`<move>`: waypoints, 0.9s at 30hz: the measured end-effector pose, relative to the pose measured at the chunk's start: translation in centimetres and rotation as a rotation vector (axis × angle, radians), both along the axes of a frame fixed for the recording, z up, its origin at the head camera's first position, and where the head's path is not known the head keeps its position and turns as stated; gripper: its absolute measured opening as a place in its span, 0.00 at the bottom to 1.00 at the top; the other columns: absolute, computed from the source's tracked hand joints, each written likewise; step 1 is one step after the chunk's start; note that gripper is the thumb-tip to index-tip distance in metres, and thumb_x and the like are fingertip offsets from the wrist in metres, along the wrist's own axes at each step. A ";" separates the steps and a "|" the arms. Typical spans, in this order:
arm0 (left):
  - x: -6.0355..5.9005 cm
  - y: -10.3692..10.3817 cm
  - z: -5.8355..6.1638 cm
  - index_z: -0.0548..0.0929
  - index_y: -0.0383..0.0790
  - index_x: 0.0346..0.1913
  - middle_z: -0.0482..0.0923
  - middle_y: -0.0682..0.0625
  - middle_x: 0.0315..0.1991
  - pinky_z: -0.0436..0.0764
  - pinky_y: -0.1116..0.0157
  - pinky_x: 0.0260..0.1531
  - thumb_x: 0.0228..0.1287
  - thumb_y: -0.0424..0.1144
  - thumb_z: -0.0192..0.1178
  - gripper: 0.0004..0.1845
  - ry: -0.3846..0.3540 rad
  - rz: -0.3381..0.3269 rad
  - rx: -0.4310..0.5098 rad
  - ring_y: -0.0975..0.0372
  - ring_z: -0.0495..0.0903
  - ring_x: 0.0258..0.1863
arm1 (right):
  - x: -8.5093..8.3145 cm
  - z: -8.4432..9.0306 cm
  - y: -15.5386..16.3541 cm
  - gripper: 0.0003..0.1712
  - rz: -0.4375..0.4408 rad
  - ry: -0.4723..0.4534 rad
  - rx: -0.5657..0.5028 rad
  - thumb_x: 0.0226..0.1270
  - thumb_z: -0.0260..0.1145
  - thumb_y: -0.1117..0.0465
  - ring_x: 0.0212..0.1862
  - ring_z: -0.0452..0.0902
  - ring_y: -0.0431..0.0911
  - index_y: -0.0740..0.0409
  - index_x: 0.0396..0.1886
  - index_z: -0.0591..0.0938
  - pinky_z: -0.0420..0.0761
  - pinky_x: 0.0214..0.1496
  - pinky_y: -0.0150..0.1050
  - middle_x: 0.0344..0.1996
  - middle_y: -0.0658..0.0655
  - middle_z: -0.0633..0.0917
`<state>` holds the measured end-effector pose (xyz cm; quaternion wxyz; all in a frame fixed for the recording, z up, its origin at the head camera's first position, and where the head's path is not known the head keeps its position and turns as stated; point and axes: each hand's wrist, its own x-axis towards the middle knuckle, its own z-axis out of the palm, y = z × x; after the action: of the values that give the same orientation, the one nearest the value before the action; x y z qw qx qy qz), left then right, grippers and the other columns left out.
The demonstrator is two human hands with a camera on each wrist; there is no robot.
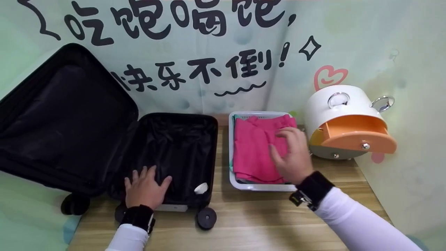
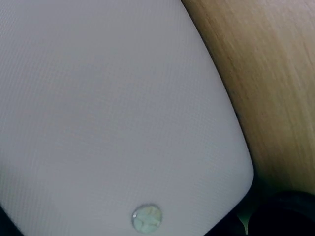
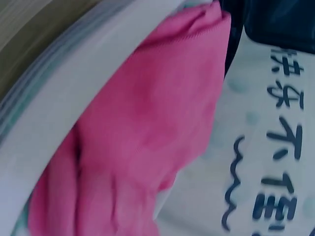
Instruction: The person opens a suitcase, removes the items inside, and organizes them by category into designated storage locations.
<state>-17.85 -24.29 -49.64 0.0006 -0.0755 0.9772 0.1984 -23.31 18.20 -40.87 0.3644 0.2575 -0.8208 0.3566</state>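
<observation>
A black suitcase [image 1: 177, 150] lies open on the left, its lid [image 1: 66, 115] tilted back. My left hand [image 1: 145, 188] is at the near edge of its base, fingers spread and holding nothing. Folded pink cloth [image 1: 252, 150] fills a white basket [image 1: 240, 187] to the right; the same cloth [image 3: 152, 108] looms large in the right wrist view. Over the cloth's right part is my right hand [image 1: 295, 158], thumb and fingers apart with a gap between them. Whether its fingertips touch the cloth, I cannot tell. Neither hand shows in its wrist view.
Right of the basket stands a round white container [image 1: 343, 104] with an orange drawer [image 1: 362, 139] pulled out. A small white piece [image 1: 201, 188] lies inside the suitcase. Suitcase wheels [image 1: 206, 218] protrude over the wooden table [image 1: 244, 223]. A printed cloth backdrop [image 1: 209, 94] hangs behind.
</observation>
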 end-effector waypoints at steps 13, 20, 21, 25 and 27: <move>0.2 0.0 -0.2 0.64 0.33 0.81 0.57 0.26 0.79 0.39 0.30 0.76 0.77 0.70 0.49 0.48 0.002 0.009 0.002 0.29 0.47 0.80 | -0.1 -3.1 -10.8 0.15 0.235 -0.274 0.235 0.68 0.74 0.63 0.54 0.80 0.58 0.66 0.49 0.84 0.78 0.62 0.52 0.47 0.62 0.86; 0.2 0.1 -0.3 0.64 0.33 0.81 0.57 0.27 0.79 0.38 0.31 0.76 0.77 0.69 0.50 0.47 -0.005 0.017 0.005 0.29 0.47 0.80 | 0.0 -5.4 -15.4 0.13 0.375 -0.455 0.522 0.74 0.72 0.57 0.59 0.83 0.52 0.58 0.52 0.88 0.78 0.67 0.44 0.51 0.56 0.89; 0.2 0.1 -0.3 0.65 0.33 0.81 0.57 0.27 0.79 0.38 0.31 0.76 0.77 0.70 0.50 0.47 -0.007 0.017 0.003 0.29 0.48 0.80 | 0.0 -5.7 -15.8 0.13 0.393 -0.478 0.556 0.75 0.71 0.57 0.60 0.83 0.51 0.58 0.54 0.88 0.77 0.68 0.43 0.52 0.55 0.89; 0.3 0.1 -0.3 0.66 0.33 0.80 0.58 0.27 0.79 0.39 0.30 0.76 0.77 0.70 0.50 0.47 0.000 0.020 -0.009 0.29 0.49 0.79 | -0.2 -6.5 -17.4 0.16 0.434 -0.548 0.672 0.76 0.70 0.57 0.64 0.81 0.49 0.57 0.59 0.87 0.75 0.71 0.40 0.57 0.54 0.88; 0.3 0.1 -0.2 0.66 0.34 0.80 0.59 0.27 0.79 0.39 0.30 0.76 0.77 0.71 0.49 0.48 0.001 0.020 -0.014 0.29 0.49 0.79 | -0.3 -6.8 -18.0 0.19 0.417 -0.569 0.741 0.77 0.69 0.56 0.66 0.80 0.49 0.55 0.62 0.87 0.73 0.72 0.39 0.60 0.53 0.87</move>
<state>-17.55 -24.19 -49.86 -0.0025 -0.0854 0.9777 0.1916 -23.60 0.24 -47.62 -0.0682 0.4204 -0.8900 0.1629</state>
